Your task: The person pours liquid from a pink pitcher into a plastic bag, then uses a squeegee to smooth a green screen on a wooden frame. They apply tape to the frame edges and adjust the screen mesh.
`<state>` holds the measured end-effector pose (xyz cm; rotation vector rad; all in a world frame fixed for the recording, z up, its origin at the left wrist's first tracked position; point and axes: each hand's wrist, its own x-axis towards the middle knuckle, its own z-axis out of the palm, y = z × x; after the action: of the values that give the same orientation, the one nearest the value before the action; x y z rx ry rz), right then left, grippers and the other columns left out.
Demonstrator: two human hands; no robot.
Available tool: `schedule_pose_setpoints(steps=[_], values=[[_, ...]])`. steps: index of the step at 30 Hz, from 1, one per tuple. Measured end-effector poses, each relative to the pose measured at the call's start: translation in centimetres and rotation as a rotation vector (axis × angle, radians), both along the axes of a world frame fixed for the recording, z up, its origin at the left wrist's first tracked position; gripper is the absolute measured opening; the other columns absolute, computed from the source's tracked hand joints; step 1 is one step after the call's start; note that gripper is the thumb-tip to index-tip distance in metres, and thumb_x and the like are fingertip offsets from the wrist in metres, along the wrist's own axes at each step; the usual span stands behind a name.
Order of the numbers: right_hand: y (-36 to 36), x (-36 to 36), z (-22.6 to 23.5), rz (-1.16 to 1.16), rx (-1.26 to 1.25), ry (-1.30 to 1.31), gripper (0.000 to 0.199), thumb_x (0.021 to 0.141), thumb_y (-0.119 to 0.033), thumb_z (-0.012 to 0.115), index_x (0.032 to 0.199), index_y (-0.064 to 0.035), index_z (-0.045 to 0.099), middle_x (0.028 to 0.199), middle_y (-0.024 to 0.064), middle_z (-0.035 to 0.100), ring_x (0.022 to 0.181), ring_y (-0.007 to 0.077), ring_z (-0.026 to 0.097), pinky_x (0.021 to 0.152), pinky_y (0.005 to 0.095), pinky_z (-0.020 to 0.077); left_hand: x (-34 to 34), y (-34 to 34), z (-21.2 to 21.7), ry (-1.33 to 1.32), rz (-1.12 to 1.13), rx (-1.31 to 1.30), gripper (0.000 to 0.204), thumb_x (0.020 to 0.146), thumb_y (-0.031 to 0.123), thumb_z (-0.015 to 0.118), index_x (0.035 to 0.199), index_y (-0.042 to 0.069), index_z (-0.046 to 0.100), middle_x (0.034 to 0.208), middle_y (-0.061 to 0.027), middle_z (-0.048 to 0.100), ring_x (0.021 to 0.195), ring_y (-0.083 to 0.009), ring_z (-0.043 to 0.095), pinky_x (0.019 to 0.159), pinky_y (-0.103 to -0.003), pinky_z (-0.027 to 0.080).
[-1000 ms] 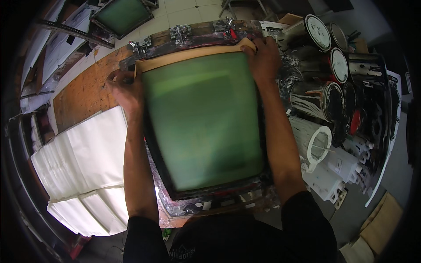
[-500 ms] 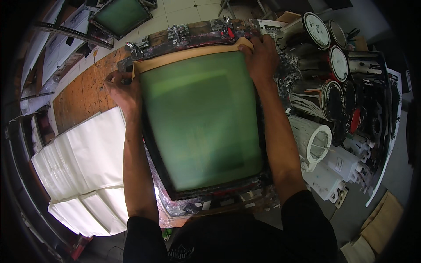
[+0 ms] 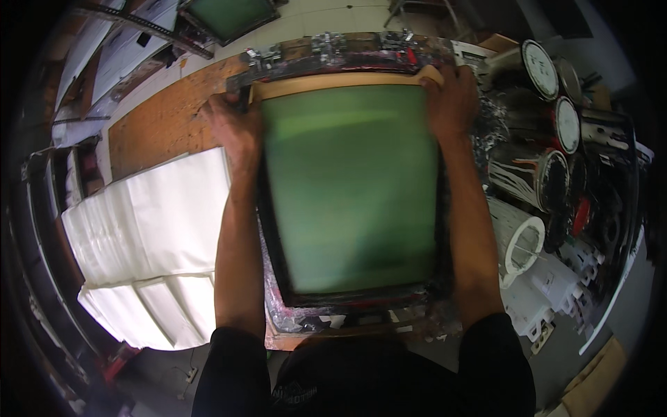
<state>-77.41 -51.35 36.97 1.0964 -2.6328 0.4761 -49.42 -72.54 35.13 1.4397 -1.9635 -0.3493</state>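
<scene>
Everything has slid rightward in view, screen-printing frame (image 3: 354, 187) included; the camera likely turned. The frame lies between the forearms (image 3: 240, 257), its long axis pointing forward. Tan tape (image 3: 340, 86) spans its far edge from the left hand (image 3: 235, 128) to the right hand (image 3: 453, 104), neither clearly nearer. The right grips the far right corner, thumb against the tape; the left curls at the far left corner, its hold impossible to tell. Some fingertips are hidden, and the green surface is blurred

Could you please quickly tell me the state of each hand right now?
Left hand: fingers curled by the left end of the brown strip; whether it holds it cannot be told.
Right hand: closed, holding the strip's right end.
</scene>
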Motion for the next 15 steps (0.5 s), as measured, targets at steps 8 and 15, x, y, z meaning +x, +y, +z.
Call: schedule_pose_setpoints(steps=[8, 15], values=[[0.07, -0.22, -0.34, 0.040, -0.084, 0.032, 0.049, 0.081, -0.033, 0.083, 0.117, -0.0097, 0.059, 0.108, 0.0123, 0.058, 0.100, 0.0351, 0.063, 0.080, 0.0488, 0.0526, -0.20, 0.91, 1.13, -0.054, 0.011, 0.039, 0.050, 0.073, 0.017, 0.086, 0.108, 0.002, 0.053, 0.114, -0.0218, 0.050, 0.108, -0.0418, 0.055, 0.090, -0.053, 0.048], [0.23, -0.52, -0.57, 0.024, -0.103, -0.006, 0.078, 0.079, -0.032, 0.085, 0.142, -0.0123, 0.044, 0.119, 0.0167, 0.055, 0.105, 0.0376, 0.062, 0.083, 0.0511, 0.0527, -0.04, 0.32, 0.53, -0.119, 0.060, 0.101, 0.063, 0.073, 0.029, 0.085, 0.116, -0.002, 0.050, 0.115, -0.0237, 0.053, 0.116, -0.0422, 0.052, 0.096, -0.053, 0.047]])
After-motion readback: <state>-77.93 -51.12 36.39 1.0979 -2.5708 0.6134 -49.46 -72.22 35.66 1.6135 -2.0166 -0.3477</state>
